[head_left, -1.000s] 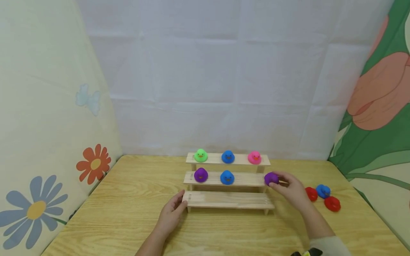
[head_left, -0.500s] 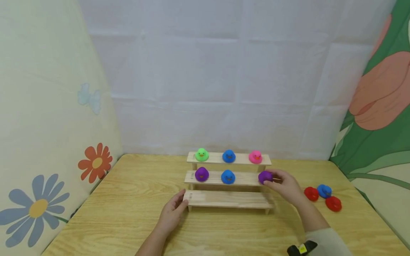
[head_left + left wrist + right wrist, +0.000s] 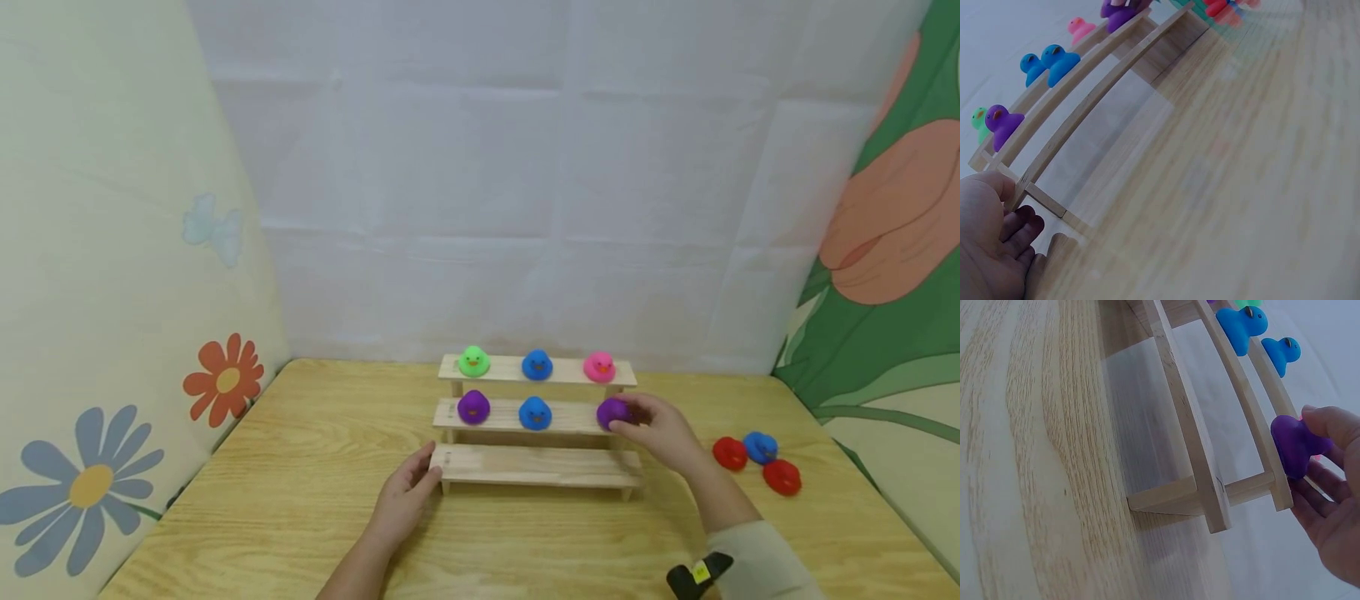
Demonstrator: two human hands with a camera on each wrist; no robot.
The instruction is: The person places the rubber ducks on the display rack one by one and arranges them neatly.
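A three-step wooden display rack (image 3: pixel 540 462) stands on the table. My left hand (image 3: pixel 401 500) holds the left end of its lowest step, thumb over the board and fingers beneath, as the left wrist view shows. With thumb and fingers my right hand (image 3: pixel 663 433) pinches a purple rubber duck (image 3: pixel 1291 444) at the right end of the middle step. The duck's base appears to touch the board. On that same step sit another purple duck (image 3: pixel 473 407) at the left and a blue duck (image 3: pixel 536 413) in the middle.
Across the top step are a green duck (image 3: pixel 474 362), a blue duck (image 3: pixel 537 365) and a pink duck (image 3: pixel 599 367). Right of the rack on the table (image 3: pixel 300 467) lie two red ducks, one nearer (image 3: pixel 782 477), and a blue duck (image 3: pixel 761 447). Cloth hangs behind and at both sides.
My right hand has moved left with the purple duck, from past the middle step's right end onto the board. The left hand has stayed at the lowest step.
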